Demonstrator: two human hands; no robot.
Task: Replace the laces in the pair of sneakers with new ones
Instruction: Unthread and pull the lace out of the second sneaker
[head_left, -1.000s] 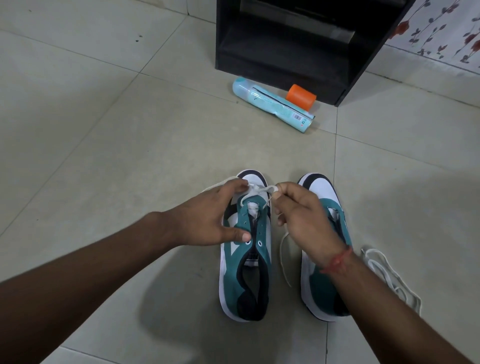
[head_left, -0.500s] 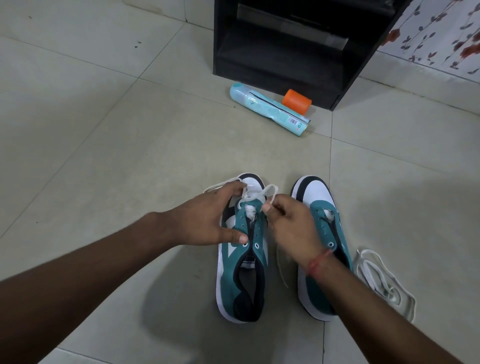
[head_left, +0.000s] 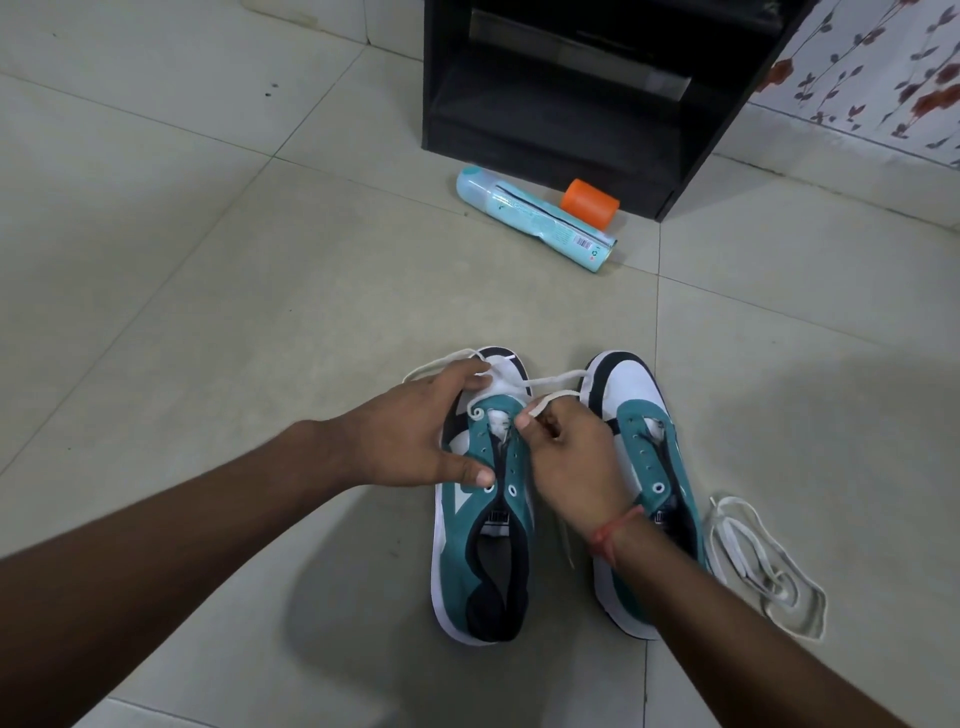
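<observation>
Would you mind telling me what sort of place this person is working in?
Probably a room in a home, worked on at floor level: a pale tiled floor, a black cabinet standing on it, and a floral-patterned wall behind.

Pale tiled floor (head_left: 208, 312) carries two teal sneakers (head_left: 483, 545) side by side, a loose white lace (head_left: 769, 566) just right of them, a pale-blue bottle (head_left: 535, 218), an orange cap (head_left: 589, 202) and a black cabinet (head_left: 571, 104) beyond.

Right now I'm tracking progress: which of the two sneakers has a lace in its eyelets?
The left sneaker, held by the left hand: a white lace runs through its front eyelets. The right sneaker shows bare eyelets.
</observation>
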